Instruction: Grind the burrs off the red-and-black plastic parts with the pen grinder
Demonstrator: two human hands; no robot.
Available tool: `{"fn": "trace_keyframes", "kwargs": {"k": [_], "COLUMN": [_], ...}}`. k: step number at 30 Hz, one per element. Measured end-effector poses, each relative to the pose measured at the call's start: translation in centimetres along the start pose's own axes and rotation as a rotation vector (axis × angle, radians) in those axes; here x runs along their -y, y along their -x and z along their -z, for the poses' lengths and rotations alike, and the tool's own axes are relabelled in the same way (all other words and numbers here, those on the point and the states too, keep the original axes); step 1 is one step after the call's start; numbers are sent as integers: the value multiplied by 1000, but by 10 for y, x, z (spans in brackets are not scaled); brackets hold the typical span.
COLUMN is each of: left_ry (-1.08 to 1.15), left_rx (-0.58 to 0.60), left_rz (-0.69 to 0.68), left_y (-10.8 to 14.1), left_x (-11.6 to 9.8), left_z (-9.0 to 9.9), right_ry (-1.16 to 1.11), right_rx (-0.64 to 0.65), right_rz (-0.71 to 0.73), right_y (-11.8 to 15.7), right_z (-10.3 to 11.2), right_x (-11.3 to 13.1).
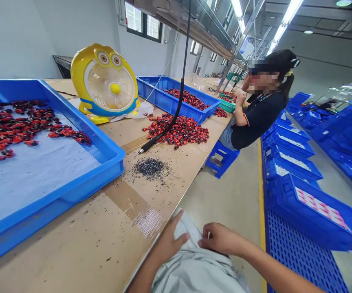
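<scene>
Below the table's front edge, my left hand (170, 241) lies on a light grey cloth (191, 268) over my lap, thumb and fingers apart. To its right, my right hand (220, 239) is curled, its thumb and fingertips pinched at the cloth's edge. Neither hand touches anything on the table. Nearest on the tabletop is a pile of black shavings (152, 168). A black flexible-shaft rotary tool (151, 143) hangs from above, its thin tip just behind the shavings. Beyond it lies a heap of small red and black pieces (177, 130).
Left, a blue tray (107, 169) holds more red and black pieces on a white sheet. Behind stand a yellow cartoon-shaped fan (115, 88) and another blue tray (200, 115). A co-worker (263, 110) sits farther along. Blue crates (319, 207) line the right.
</scene>
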State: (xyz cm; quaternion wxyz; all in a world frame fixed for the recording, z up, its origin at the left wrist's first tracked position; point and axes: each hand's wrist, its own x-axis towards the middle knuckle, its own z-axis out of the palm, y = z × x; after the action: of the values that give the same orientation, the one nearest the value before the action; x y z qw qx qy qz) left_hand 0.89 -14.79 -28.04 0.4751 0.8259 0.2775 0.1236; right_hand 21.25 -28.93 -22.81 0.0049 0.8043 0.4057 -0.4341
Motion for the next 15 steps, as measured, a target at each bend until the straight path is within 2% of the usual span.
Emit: {"fn": "trace_keyframes", "kwargs": {"k": [4, 7, 10, 15], "left_ry": [-71, -94, -98, -44], "left_rx": [94, 106, 67, -7], "left_rz": [-11, -42, -76, -51], "left_y": [13, 13, 0, -24], "left_x": [-11, -11, -8, -7], "left_z": [1, 4, 6, 3], "right_ry": [87, 113, 110, 48], "right_rx": [178, 211, 102, -228], "right_rz": [-70, -89, -78, -81], "right_y": [33, 45, 42, 21], "right_z": [12, 13, 0, -45], "right_x": [-3, -1, 3, 14]}}
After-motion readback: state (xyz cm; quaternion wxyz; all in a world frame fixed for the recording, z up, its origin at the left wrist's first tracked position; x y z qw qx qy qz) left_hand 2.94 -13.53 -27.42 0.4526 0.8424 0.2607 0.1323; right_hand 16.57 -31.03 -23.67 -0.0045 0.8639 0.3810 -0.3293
